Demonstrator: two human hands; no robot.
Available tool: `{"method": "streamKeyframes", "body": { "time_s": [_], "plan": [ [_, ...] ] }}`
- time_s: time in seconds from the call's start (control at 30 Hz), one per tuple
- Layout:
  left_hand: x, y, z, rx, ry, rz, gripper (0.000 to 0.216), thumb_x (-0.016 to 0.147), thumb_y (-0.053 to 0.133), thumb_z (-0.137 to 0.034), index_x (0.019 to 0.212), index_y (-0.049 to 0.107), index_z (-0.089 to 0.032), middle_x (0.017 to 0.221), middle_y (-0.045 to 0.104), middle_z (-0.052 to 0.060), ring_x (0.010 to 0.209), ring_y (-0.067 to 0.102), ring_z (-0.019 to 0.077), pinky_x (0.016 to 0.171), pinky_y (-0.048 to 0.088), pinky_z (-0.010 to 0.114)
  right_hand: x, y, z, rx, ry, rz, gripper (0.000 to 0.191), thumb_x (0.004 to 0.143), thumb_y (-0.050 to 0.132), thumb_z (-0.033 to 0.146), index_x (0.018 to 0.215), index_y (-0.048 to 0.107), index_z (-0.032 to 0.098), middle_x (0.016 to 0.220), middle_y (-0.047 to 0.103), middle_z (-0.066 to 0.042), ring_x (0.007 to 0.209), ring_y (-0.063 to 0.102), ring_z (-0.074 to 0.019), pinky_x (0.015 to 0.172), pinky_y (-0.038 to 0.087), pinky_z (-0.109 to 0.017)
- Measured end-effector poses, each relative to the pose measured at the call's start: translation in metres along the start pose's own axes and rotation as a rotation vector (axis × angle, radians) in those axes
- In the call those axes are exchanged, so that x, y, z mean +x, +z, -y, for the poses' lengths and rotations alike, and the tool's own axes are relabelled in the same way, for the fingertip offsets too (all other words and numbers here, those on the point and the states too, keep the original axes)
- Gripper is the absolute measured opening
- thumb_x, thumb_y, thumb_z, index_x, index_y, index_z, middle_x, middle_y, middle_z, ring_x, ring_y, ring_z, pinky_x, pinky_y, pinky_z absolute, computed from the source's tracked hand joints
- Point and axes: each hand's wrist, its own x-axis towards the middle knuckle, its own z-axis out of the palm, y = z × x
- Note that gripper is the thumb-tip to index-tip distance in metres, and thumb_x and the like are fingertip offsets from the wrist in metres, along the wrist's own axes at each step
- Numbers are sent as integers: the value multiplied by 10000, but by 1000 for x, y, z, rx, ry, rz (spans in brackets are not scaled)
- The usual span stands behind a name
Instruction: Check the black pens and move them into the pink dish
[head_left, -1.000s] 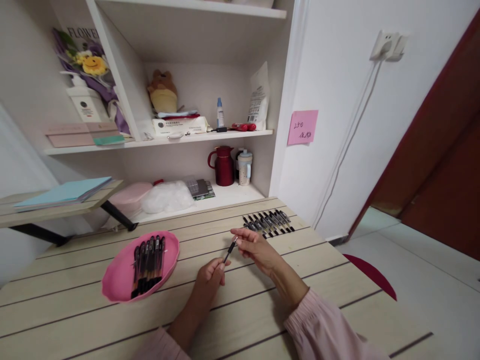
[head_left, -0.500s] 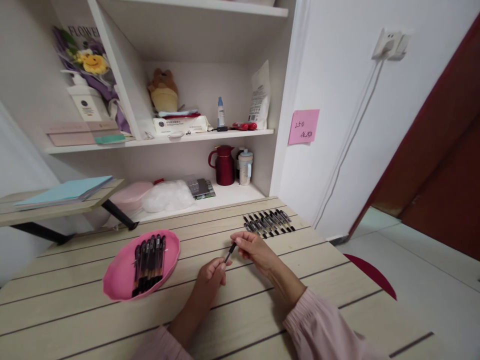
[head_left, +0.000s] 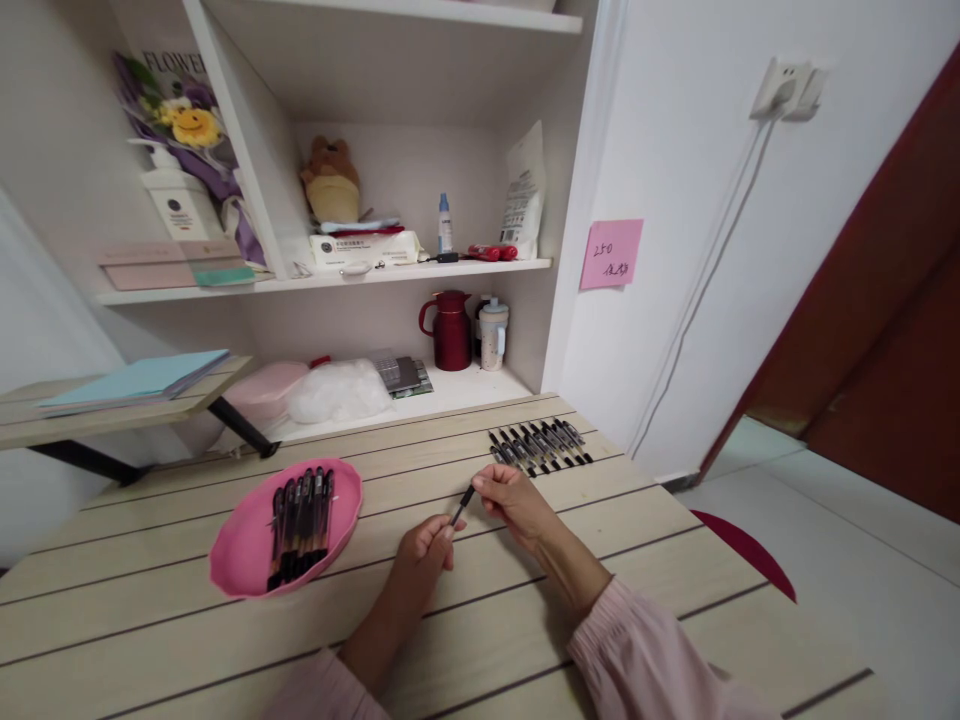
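Note:
Just above the table, between my two hands, a pen [head_left: 463, 502] slants with its black end up and to the right. My left hand [head_left: 426, 550] is closed around the lower end of the pen. At the upper end, the thumb and fingers of my right hand [head_left: 512, 500] pinch the black tip. A pink scalloped tray [head_left: 238, 545] to the left holds several dark pens [head_left: 301, 528] lying side by side. Beyond my right hand, several more black pens [head_left: 541, 447] lie in a slanted row on the wooden table [head_left: 480, 640].
A small raised stand [head_left: 214, 390] with blue papers [head_left: 139, 380] is at the left. Behind the table, a shelf holds a red jug [head_left: 452, 332], a light cup [head_left: 493, 335] and a white plastic bag [head_left: 341, 392]. A red round seat [head_left: 742, 550] shows past the table's right edge.
The fingers of my right hand have drawn in closer around the pen's black end. My left hand keeps its hold. The whole view has shifted very slightly.

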Motion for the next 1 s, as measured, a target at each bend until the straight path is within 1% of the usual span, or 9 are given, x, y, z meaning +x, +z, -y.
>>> {"method": "streamKeyframes", "body": {
  "time_s": [0.07,0.2,0.3,0.37,0.5,0.63,0.8,0.93,1.0],
  "plan": [
    [1,0,0,1,-7,-3,374,691,517,-432,889,631,-136,434,424,-63,402,277,85,432,186,222,0,0,0,-20,3,4,320,545,758,390,645,563,157,483,512,49,382,380,-39,363,194,-171],
    [1,0,1,14,3,-4,364,695,515,-418,891,635,-136,434,429,-62,410,289,88,437,195,221,0,1,0,12,25,88,360,563,742,398,798,623,153,677,628,-16,403,403,-35,362,203,-174],
    [1,0,2,22,4,-1,368,702,509,-409,904,633,-127,433,429,-61,418,293,89,441,201,221,1,1,-1,-8,-4,-5,324,504,780,362,658,591,148,488,516,51,376,359,-28,363,203,-167],
    [1,0,2,21,-2,2,382,702,506,-411,917,631,-121,431,428,-62,414,282,87,438,196,220,1,1,-2,-38,6,-32,324,526,765,390,616,562,155,423,446,74,360,353,-34,356,182,-166],
    [1,0,3,14,1,-1,386,700,508,-419,922,631,-128,440,425,-64,405,274,83,432,190,217,2,-2,-1,-8,45,68,344,574,736,409,777,629,153,525,546,30,394,390,-45,363,197,-172],
    [0,1,2,8,8,-2,363,704,517,-407,905,636,-130,442,426,-61,413,285,84,428,202,215,2,-2,-2,3,3,-8,298,515,782,347,652,604,150,480,509,49,392,363,-36,375,220,-169],
    [0,0,1,-2,-2,-2,359,712,516,-389,932,635,-131,453,432,-68,386,286,67,403,201,205,0,-1,-2,21,44,78,371,539,766,353,833,635,170,735,639,-19,432,411,-34,388,247,-170],
    [3,-3,4,22,-61,23,396,696,527,-396,967,627,-125,463,456,-71,341,318,58,358,214,196,0,1,-4,4,-11,24,297,516,779,343,646,594,149,522,532,43,401,371,-29,384,226,-169],
    [4,-4,6,7,-74,31,417,688,536,-393,996,615,-125,480,471,-69,335,348,59,345,245,193,0,2,-5,-10,-22,14,299,528,771,354,641,579,155,492,507,56,391,368,-31,379,212,-169]
  ]
}}
